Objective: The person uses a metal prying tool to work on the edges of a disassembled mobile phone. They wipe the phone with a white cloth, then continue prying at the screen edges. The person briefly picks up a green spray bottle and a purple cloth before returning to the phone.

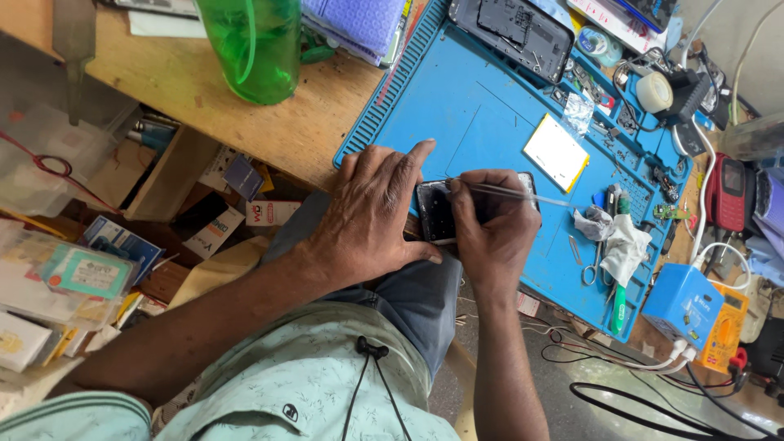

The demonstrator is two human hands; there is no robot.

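Tweezers point(523, 194), thin and metallic, are being pinched in the grip of the right hand point(490, 224), their tips pointing down at a dark phone body point(437, 214) that is lying at the near edge of the blue repair mat point(482, 114). The left hand point(371, 216) is pressing on that phone from its left side, fingers spread and flat over it, the index finger stretching onto the mat; its grip is not closing around anything, only steadying the phone against the worktop point(188, 82).

Judging by what is showing, the phone is already lying opened, with its dark inner face turned up, and fine work inside it is under way rather than finished (a second opened phone shell point(510, 33) is sitting at the far end of the mat). A white and yellow flat battery point(555, 153) is resting loose on the mat beyond the phone, apart from it. Right of the phone, a crumpled white cloth point(625, 245), small scissors point(590, 265) and a green-handled tool point(619, 306) are lying near the mat's right edge. A green plastic bottle point(249, 45) is standing on the wooden worktop, left of the mat. What exactly the tweezer tips are touching cannot be told.
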